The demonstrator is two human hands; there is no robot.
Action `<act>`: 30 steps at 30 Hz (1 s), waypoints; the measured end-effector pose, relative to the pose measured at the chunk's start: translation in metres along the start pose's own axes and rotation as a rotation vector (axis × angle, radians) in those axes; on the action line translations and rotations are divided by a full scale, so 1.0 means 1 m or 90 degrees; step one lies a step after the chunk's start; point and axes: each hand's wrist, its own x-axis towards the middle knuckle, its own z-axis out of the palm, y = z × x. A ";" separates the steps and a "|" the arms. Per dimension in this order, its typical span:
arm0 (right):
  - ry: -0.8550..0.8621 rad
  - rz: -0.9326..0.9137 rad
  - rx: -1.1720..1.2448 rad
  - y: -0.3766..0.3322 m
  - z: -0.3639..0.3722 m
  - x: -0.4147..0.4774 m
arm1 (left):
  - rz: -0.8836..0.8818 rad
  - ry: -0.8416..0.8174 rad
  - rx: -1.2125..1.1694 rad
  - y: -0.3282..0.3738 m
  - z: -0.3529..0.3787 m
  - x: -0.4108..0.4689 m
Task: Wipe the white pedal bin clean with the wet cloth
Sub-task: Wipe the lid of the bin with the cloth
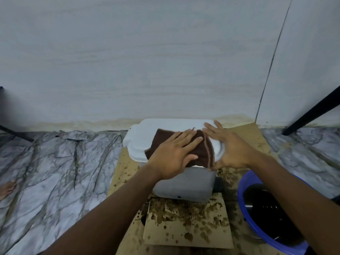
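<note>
The white pedal bin point(141, 137) stands on stained cardboard against the wall, its lid closed and its grey-looking front point(184, 186) facing me. A dark brown cloth point(204, 153) with a lighter stripe lies spread on the lid. My left hand point(173, 153) presses flat on the cloth with straight fingers. My right hand point(228, 148) rests at the lid's right end with fingers spread, the thumb at the cloth's lower right corner. The black pedal point(219, 184) shows at the bin's lower right.
A blue basin point(244, 199) of dark water sits on the floor at my right. Spattered cardboard sheets point(185, 227) cover the floor under and before the bin. Marble-pattern flooring point(55, 172) lies left; a black leg point(312, 111) slants at the right. A bare foot point(7, 188) shows far left.
</note>
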 end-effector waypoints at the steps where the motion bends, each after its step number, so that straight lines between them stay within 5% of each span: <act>1: -0.002 0.000 0.003 0.001 -0.001 -0.001 | 0.000 -0.003 -0.012 -0.005 -0.003 -0.002; 11: 0.000 0.014 0.036 -0.003 0.002 -0.001 | -0.185 -0.027 0.000 -0.070 -0.018 -0.065; 17: 0.008 -0.006 0.021 0.007 -0.003 -0.001 | -0.151 0.001 0.017 0.010 -0.006 -0.004; 22: 0.007 -0.020 0.013 0.000 -0.003 0.001 | -0.120 -0.012 0.011 -0.031 -0.011 -0.034; 26: 0.005 -0.011 0.022 -0.006 -0.001 0.000 | -0.261 0.026 -0.050 -0.065 -0.012 -0.070; 30: 0.002 -0.003 -0.003 -0.005 0.001 0.000 | -0.467 0.054 -0.071 -0.025 -0.005 -0.044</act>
